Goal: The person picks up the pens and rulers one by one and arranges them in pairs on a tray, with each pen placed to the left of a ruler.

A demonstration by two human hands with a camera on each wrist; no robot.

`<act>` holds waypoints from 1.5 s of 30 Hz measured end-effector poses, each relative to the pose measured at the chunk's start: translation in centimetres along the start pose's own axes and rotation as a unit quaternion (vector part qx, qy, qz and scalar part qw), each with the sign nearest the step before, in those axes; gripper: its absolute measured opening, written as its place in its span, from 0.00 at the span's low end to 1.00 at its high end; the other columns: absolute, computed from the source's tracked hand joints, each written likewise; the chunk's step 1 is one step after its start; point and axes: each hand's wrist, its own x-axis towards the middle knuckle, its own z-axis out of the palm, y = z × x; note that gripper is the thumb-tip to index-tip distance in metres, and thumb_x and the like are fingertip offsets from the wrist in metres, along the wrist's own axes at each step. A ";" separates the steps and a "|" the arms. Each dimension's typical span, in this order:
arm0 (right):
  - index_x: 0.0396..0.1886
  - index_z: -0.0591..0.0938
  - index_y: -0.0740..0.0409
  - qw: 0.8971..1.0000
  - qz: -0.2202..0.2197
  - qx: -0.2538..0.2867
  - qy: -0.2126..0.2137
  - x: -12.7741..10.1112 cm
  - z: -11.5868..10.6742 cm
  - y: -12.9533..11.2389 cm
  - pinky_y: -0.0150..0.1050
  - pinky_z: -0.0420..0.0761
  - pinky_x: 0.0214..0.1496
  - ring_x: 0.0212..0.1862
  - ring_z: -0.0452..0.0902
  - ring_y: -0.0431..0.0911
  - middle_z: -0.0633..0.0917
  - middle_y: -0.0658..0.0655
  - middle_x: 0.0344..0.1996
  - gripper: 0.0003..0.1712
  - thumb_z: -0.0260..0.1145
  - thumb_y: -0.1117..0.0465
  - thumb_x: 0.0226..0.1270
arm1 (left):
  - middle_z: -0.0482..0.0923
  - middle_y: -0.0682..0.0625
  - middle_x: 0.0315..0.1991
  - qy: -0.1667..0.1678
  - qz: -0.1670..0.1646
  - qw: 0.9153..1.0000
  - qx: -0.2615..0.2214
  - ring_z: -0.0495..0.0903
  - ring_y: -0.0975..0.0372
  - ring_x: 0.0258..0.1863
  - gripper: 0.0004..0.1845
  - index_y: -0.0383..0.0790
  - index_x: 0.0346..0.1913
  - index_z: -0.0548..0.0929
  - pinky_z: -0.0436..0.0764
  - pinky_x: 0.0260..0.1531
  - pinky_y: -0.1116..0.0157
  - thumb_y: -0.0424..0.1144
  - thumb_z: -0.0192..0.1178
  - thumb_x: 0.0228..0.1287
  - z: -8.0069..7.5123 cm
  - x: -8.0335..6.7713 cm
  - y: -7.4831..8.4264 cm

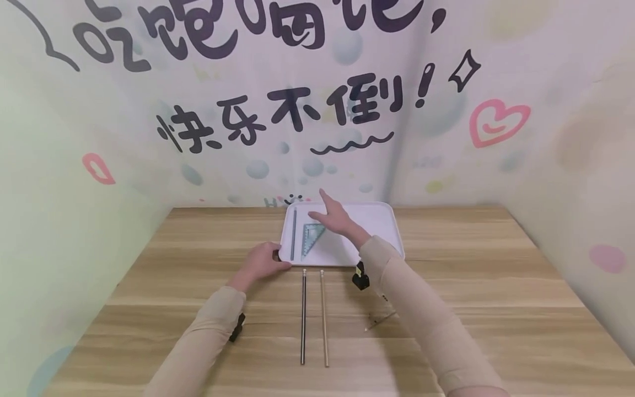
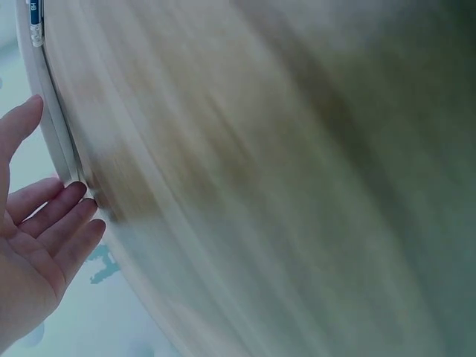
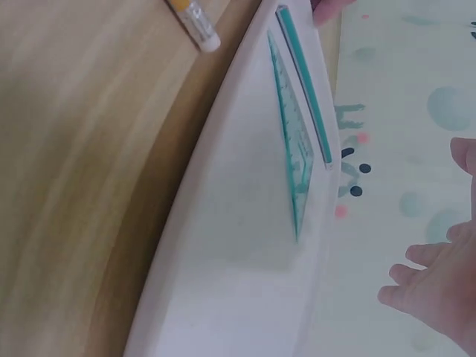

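1. One white tray sits at the far middle of the wooden worktop.
2. The left hand has its grip at the tray's near-left corner. The head view shows the fingers curved against the rim, while the left wrist view shows them fairly straight and just touching the edge, so it's resting there rather than clenched.
3. The right hand hovers over the tray with its grip released, fingers spread and holding nothing.
4. Two things lie in the tray: one see-through teal set square right under and just left of the right hand, and one long straight ruler further left of it, along the tray's left wall and just beyond the left hand's fingers.
5. Two pencils lie on the worktop nearer the person than both hands, side by side and parallel: one dark pencil and one tan pencil.
6. One thin small item lies under the right forearm, too small to make out.
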 end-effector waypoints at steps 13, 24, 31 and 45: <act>0.70 0.44 0.60 1.000 -0.007 0.004 0.012 -3.6 -1.2 -1.5 0.43 0.48 0.67 0.70 0.45 0.51 0.49 0.59 0.70 0.43 0.54 0.50 0.65 | 0.72 0.51 0.22 -0.001 0.001 1.000 -0.004 0.67 0.62 0.24 0.12 0.39 0.32 0.79 0.67 0.27 0.66 0.44 0.67 0.50 -0.3 -0.4 0.4; 0.70 0.45 0.63 0.999 -0.036 0.024 0.007 -6.7 -1.0 -1.9 0.45 0.50 0.67 0.69 0.46 0.53 0.53 0.62 0.68 0.43 0.56 0.52 0.64 | 0.71 0.51 0.22 0.002 -0.003 1.000 -0.002 0.67 0.62 0.24 0.13 0.39 0.32 0.79 0.66 0.26 0.66 0.44 0.66 0.51 0.0 -0.4 0.3; 0.70 0.47 0.63 0.998 -0.065 0.022 0.002 -8.8 -0.4 -1.6 0.46 0.49 0.67 0.69 0.46 0.54 0.53 0.62 0.69 0.43 0.56 0.51 0.64 | 0.72 0.51 0.23 0.005 0.000 1.000 0.000 0.67 0.62 0.24 0.13 0.38 0.34 0.79 0.66 0.26 0.66 0.44 0.66 0.51 0.0 -0.5 0.3; 0.69 0.48 0.64 0.997 -0.080 0.019 0.000 -11.5 -0.4 -1.7 0.49 0.49 0.66 0.69 0.46 0.55 0.53 0.62 0.69 0.43 0.57 0.50 0.63 | 0.72 0.51 0.23 0.004 -0.002 1.000 -0.004 0.68 0.62 0.25 0.12 0.39 0.34 0.79 0.67 0.26 0.66 0.44 0.65 0.52 0.1 -0.7 0.2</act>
